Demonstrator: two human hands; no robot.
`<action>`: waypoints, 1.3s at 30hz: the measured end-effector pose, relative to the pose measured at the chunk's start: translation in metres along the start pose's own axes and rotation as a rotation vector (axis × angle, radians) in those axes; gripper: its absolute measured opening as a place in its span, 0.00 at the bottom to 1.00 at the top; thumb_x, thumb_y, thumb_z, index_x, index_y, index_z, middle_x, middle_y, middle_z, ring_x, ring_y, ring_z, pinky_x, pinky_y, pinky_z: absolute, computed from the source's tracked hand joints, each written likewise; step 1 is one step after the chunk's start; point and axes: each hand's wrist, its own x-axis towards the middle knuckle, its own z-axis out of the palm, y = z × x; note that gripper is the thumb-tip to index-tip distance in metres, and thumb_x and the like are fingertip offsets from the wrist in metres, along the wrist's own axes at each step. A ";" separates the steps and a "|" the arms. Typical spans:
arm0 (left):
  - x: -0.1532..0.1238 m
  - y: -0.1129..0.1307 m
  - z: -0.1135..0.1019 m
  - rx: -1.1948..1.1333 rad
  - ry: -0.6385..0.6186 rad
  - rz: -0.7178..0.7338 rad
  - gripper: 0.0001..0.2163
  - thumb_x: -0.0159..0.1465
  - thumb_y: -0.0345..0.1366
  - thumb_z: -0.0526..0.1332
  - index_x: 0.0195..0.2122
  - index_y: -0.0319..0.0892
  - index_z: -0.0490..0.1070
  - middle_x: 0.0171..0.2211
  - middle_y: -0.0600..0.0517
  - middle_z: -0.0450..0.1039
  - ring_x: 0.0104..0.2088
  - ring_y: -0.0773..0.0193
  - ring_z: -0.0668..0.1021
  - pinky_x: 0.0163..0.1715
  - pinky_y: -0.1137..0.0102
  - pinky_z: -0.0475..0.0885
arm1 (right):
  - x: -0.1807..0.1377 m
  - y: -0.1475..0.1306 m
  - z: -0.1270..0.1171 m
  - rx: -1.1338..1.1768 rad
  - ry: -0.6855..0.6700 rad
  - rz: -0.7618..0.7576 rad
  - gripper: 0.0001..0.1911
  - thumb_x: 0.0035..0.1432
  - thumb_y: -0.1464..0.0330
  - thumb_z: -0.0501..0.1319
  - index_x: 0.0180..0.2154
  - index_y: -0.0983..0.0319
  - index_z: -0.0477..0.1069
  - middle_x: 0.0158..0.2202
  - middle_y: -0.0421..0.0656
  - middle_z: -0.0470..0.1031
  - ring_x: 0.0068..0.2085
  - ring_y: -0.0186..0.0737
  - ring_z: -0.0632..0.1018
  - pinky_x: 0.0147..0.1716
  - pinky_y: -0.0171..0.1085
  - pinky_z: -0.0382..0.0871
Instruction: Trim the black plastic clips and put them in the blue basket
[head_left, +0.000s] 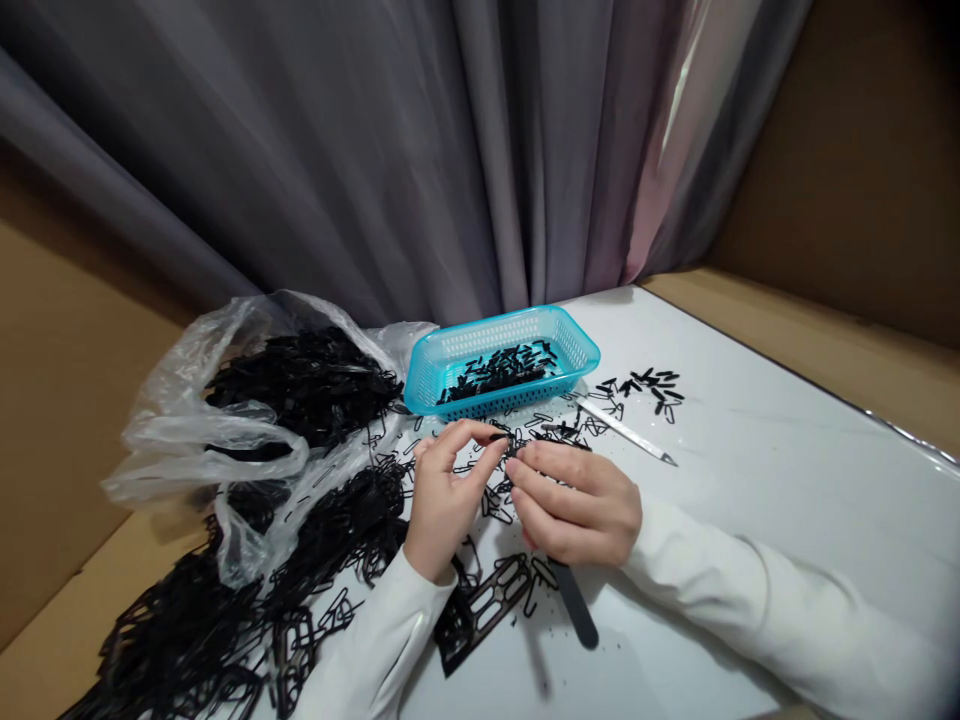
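Observation:
My left hand pinches a small black plastic piece between thumb and index finger. Close beside it, almost meeting its fingertips, is my right hand with its fingers closed. A dark flat strip with a rounded end, like a nail file, sticks out below the right palm; its shadow falls apart from it, so it appears raised off the table. Its other end is hidden by the fingers. Under both hands lie many loose black plastic loops and a black frame with oblong slots.
A blue basket holding small black pieces stands behind the hands. Left is a clear plastic bag spilling black parts. A whitish pointed strip and several black pieces lie on the white table. Grey curtain hangs behind.

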 end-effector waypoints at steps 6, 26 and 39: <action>0.001 0.002 -0.001 -0.030 0.001 0.007 0.04 0.61 0.36 0.62 0.30 0.46 0.74 0.31 0.54 0.76 0.36 0.60 0.75 0.42 0.67 0.63 | -0.004 -0.002 0.004 -0.004 0.016 0.004 0.13 0.64 0.71 0.53 0.32 0.67 0.74 0.34 0.50 0.81 0.38 0.43 0.82 0.46 0.42 0.80; 0.001 0.002 0.005 -0.168 0.012 -0.006 0.03 0.62 0.34 0.61 0.30 0.44 0.70 0.28 0.56 0.72 0.33 0.66 0.75 0.36 0.73 0.68 | -0.009 -0.003 0.006 0.049 0.059 0.062 0.16 0.67 0.69 0.51 0.34 0.71 0.73 0.35 0.53 0.81 0.41 0.46 0.81 0.47 0.44 0.80; -0.001 -0.006 0.003 0.091 0.222 0.148 0.03 0.61 0.32 0.63 0.31 0.46 0.72 0.32 0.55 0.76 0.37 0.61 0.76 0.44 0.64 0.63 | -0.015 -0.009 0.009 0.285 0.001 0.458 0.14 0.62 0.74 0.60 0.50 0.69 0.67 0.48 0.54 0.75 0.52 0.43 0.75 0.51 0.43 0.75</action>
